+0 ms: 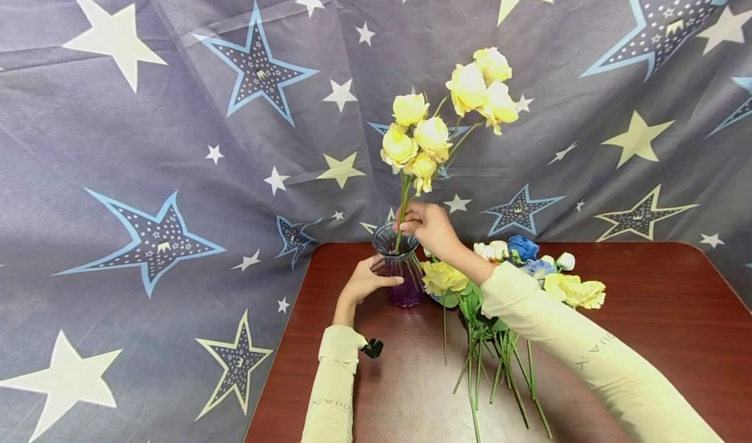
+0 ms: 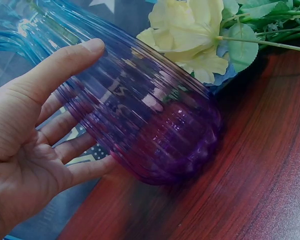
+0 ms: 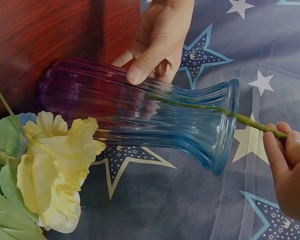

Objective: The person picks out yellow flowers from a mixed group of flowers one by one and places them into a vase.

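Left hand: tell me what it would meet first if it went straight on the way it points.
The vase, most likely: the left hand already seems to touch its side, though exact contact is hard to judge.

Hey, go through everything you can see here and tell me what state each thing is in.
Vase: roughly upright, held
Stem: partway into the vase, pinched
Yellow roses: blooming, above the vase
Other flowers: lying in a pile on the table
Left hand: gripping the vase
Right hand: pinching the stem
Cloth: hanging, creased
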Available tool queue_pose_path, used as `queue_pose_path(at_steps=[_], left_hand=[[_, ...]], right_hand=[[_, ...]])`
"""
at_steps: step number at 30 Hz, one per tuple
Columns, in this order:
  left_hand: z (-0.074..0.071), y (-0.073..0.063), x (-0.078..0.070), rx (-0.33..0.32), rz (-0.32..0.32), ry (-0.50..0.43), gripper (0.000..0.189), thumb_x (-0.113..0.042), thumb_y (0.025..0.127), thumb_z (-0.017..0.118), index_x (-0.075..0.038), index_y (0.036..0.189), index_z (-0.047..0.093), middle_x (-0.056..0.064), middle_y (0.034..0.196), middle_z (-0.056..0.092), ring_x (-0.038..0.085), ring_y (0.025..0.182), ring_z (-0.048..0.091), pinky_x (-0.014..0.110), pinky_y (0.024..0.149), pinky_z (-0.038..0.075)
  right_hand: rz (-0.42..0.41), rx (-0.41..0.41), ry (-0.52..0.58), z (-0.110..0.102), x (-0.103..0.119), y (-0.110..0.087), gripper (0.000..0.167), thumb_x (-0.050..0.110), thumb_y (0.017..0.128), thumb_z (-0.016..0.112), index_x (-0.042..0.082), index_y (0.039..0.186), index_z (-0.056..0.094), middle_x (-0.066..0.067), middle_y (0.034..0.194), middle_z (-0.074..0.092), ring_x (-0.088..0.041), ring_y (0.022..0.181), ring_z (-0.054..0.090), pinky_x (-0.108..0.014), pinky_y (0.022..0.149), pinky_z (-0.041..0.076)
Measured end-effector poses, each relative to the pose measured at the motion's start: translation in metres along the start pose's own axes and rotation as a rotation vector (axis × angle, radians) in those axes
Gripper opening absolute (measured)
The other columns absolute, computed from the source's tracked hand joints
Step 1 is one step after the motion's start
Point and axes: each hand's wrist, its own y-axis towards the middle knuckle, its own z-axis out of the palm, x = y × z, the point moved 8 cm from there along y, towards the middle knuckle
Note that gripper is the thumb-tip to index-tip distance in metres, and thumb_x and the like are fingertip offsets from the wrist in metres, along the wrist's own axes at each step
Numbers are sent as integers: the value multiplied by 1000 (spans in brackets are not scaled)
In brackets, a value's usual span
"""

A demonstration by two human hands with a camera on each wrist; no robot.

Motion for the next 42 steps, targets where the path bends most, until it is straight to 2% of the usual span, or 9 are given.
queue_pose_path(at_steps=[20, 29, 35, 42], left_hand=[[-1, -1, 1, -12, -11, 1, 83, -14, 80, 87, 0, 150, 47, 20, 155, 48, 40, 143, 46, 53, 118, 40], [-1, 1, 1, -1, 1, 20, 82, -13, 79, 88, 0, 150, 48, 20, 154, 49, 40, 143, 47, 52, 117, 41], [-1, 0, 1, 3, 4, 6, 81, -11, 79, 87, -1, 150, 48, 20, 154, 49, 41, 144, 45, 53, 117, 41], [-1, -2, 1, -5, -10, -13, 81, -12, 79, 87, 0, 150, 48, 21, 154, 49, 41, 143, 46, 54, 116, 42]], right_hand=[[-44, 78, -68, 13, -6, -3, 14, 0, 101, 58, -3, 101, 71, -19, 100, 75, -33, 97, 74, -45, 87, 62], [-49, 68, -92, 16, -6, -4, 17, 3, 102, 58, -6, 103, 72, -21, 99, 75, -34, 96, 74, -39, 85, 63], [-75, 65, -141, 19, -4, -6, 16, 5, 101, 60, -5, 99, 72, -21, 98, 76, -34, 93, 74, -41, 83, 63], [-96, 61, -135, 21, -6, -6, 17, 5, 100, 62, -4, 89, 70, -20, 95, 76, -33, 91, 75, -42, 83, 63]])
